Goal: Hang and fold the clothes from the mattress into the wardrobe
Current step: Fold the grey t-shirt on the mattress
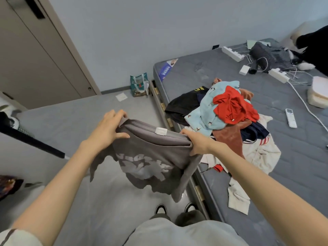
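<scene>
- Fingers (116, 115) of the left hand (108, 128) are curling together over one shoulder of a grey T-shirt (150, 157), with the thumb pinching from the near side.
- Right hand (197, 144) is gripping the opposite shoulder, its fingers wrapping bunched cloth.
- Shirt is hanging between both hands, collar stretched and white print showing, above the grey floor (99, 201) just beside the mattress (195, 71).
- Pile of clothes (229, 112) in red, light blue, black and white is lying on the mattress, near the right hand.
- White remote control (291, 118) is resting beyond the pile.
</scene>
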`<state>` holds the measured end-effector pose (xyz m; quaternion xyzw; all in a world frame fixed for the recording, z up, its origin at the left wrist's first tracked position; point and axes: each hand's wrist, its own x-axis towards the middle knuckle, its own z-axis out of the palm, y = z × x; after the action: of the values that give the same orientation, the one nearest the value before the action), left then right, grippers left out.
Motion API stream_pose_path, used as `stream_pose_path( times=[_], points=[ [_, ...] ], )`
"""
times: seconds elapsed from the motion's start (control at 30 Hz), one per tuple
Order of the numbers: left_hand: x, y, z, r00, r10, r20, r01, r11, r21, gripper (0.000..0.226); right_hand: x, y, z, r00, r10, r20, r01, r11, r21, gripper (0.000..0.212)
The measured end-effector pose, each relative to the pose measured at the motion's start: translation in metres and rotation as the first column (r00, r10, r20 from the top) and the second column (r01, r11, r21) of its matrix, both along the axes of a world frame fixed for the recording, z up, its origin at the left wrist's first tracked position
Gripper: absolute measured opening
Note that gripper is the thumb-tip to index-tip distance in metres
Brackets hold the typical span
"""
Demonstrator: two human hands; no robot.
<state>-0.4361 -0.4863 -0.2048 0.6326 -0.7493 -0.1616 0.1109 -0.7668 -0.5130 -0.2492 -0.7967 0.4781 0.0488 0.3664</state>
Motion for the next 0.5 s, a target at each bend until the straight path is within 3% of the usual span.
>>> stream_pose_path(
  times=[0.1, 0.23, 0.33, 0.4, 0.5],
  points=[
    [0.008, 0.005, -0.004, 0.999, 0.048, 0.016, -0.046, 0.996, -0.078, 0.028, 0.007, -0.002, 0.003, 0.975, -0.194, 0.108, 0.21, 0.962, -0.172, 0.036],
    [0.012, 0.006, -0.013, 0.991, 0.132, -0.008, -0.132, 0.991, -0.026, 0.032, 0.005, -0.009, 0.005, 0.904, -0.377, 0.199, 0.419, 0.874, -0.248, 0.013],
    [0.013, 0.004, -0.024, 0.975, 0.216, -0.051, -0.212, 0.975, 0.066, 0.03, -0.001, -0.012, 0.003, 0.904, -0.404, 0.143, 0.428, 0.858, -0.283, 0.015],
    [0.011, 0.001, -0.029, 0.973, 0.204, -0.107, -0.188, 0.971, 0.145, 0.027, -0.007, -0.007, 0.0, 0.877, -0.432, 0.211, 0.478, 0.83, -0.287, 0.013],
    [0.003, -0.003, -0.03, 0.956, 0.171, -0.237, -0.114, 0.965, 0.236, 0.019, -0.017, 0.008, -0.004, 0.786, -0.517, 0.338, 0.616, 0.696, -0.368, 0.013]
  ],
)
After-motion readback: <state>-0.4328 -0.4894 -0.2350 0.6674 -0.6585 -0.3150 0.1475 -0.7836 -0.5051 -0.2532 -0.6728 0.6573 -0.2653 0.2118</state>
